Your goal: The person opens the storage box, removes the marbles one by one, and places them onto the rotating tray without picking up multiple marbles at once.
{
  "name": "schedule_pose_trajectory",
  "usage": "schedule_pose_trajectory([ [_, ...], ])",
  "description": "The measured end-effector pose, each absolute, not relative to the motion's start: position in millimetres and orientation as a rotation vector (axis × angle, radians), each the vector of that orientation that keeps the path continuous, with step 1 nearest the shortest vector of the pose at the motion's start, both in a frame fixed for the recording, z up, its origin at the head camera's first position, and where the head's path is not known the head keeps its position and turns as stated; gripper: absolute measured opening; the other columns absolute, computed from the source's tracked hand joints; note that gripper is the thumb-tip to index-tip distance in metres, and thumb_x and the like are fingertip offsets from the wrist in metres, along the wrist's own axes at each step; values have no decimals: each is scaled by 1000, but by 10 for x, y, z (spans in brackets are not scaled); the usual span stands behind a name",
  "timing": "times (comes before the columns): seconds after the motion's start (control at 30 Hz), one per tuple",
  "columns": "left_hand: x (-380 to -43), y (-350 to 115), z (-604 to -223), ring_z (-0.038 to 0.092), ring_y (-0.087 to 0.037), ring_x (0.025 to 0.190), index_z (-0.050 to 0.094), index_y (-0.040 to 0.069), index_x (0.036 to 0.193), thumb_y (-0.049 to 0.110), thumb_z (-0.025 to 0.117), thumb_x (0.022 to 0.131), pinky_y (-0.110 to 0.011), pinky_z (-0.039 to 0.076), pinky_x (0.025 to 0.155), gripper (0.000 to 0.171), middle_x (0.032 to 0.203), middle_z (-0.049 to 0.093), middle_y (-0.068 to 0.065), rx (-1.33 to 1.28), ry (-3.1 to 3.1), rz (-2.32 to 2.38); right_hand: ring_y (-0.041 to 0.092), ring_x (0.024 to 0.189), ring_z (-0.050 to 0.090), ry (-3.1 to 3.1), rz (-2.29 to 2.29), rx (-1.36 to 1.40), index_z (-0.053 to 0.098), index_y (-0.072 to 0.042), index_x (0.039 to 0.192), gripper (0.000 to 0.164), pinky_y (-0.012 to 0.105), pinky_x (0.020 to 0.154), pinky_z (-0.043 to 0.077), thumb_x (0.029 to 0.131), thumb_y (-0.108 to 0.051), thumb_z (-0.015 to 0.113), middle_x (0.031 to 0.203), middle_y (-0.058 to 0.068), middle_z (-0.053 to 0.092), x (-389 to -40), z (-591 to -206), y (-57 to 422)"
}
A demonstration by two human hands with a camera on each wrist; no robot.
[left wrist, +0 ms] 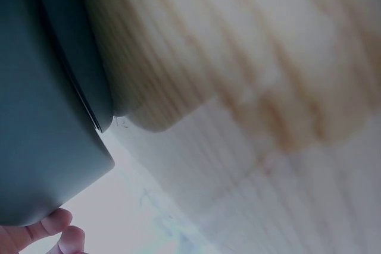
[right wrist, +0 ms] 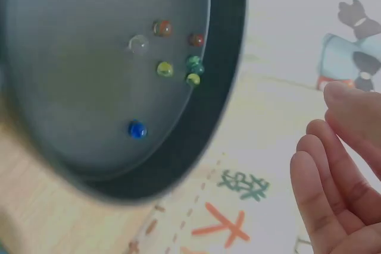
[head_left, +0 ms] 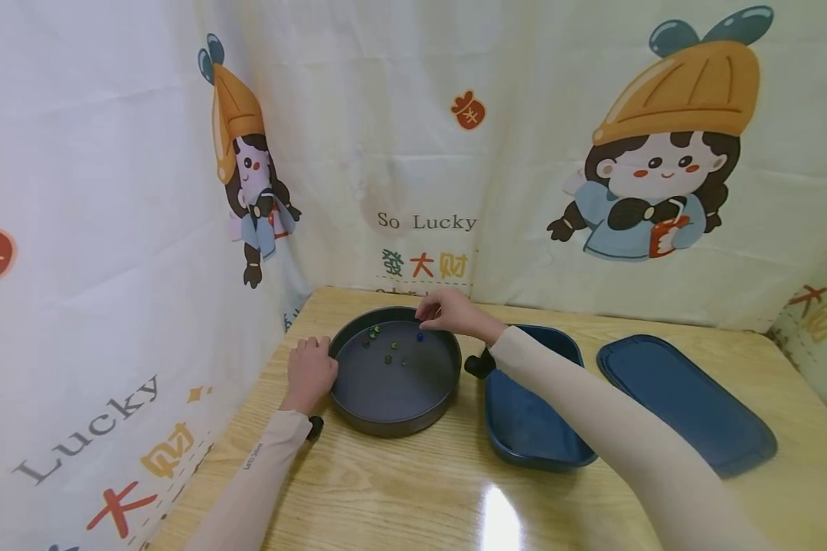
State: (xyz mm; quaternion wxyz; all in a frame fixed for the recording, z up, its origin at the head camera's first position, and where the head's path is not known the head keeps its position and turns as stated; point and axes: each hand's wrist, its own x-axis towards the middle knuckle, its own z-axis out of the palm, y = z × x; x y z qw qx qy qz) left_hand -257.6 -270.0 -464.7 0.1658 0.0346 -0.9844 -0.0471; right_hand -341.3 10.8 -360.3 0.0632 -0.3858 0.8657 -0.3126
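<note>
A round dark grey pan (head_left: 396, 402) stands on the table with several glass marbles inside. Among them are a blue marble (right wrist: 137, 129), a clear marble (right wrist: 139, 43), a yellow marble (right wrist: 165, 69) and an orange-brown marble (right wrist: 162, 28). My left hand (head_left: 312, 373) grips the pan's left rim; in the left wrist view only some fingertips (left wrist: 58, 221) show against the pan's side. Above the far right rim hovers my right hand (head_left: 448, 312). Its fingers are loosely bent, the thumb is apart from them, and nothing shows between them.
Right of the pan, under my right forearm, stands a blue rectangular tub (head_left: 534, 417). Farther right a flat blue lid (head_left: 689, 402) lies on the wooden table (head_left: 413, 490). A printed curtain (head_left: 413, 153) hangs behind and along the left side.
</note>
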Motion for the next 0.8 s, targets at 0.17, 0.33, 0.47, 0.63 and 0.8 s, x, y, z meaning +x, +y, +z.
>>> schedule_pose_trajectory([
  [0.17,-2562,-2715,-4643,51,-35,84,56,0,112,13,55,85,-47,44,73,30,92,57,-20,101,-2816,-142,17,82,65,2589,-1013,-1098,71,-6,94,12,29,77,54,83,-9,69,93,9,68,-3278,-3572,445],
  [0.33,-2558,-2728,-4629,50,-35,85,56,0,113,13,55,85,-47,43,74,31,94,57,-20,115,-2822,-158,18,82,66,2627,-1077,-1003,71,-5,96,13,31,75,55,84,-9,68,95,10,70,-3174,-3636,798],
  [0.47,-2565,-2728,-4621,50,-35,87,56,0,115,14,54,85,-47,42,75,33,96,57,-21,120,-2832,-172,18,80,67,2655,-1144,-933,71,-4,97,15,30,73,54,84,-9,68,95,12,70,-3149,-3758,1051],
  [0.63,-2565,-2716,-4613,50,-35,87,56,-1,115,14,54,86,-47,43,76,33,97,57,-21,127,-2849,-167,17,78,67,2672,-1178,-863,70,1,99,18,28,71,54,85,-10,67,93,14,70,-3183,-3969,1271],
  [0.8,-2584,-2701,-4629,50,-35,88,55,0,116,14,53,86,-47,43,76,34,98,57,-21,123,-2855,-181,16,74,67,2664,-1256,-871,71,2,94,16,30,69,54,83,-10,69,87,14,71,-3285,-4247,1431],
])
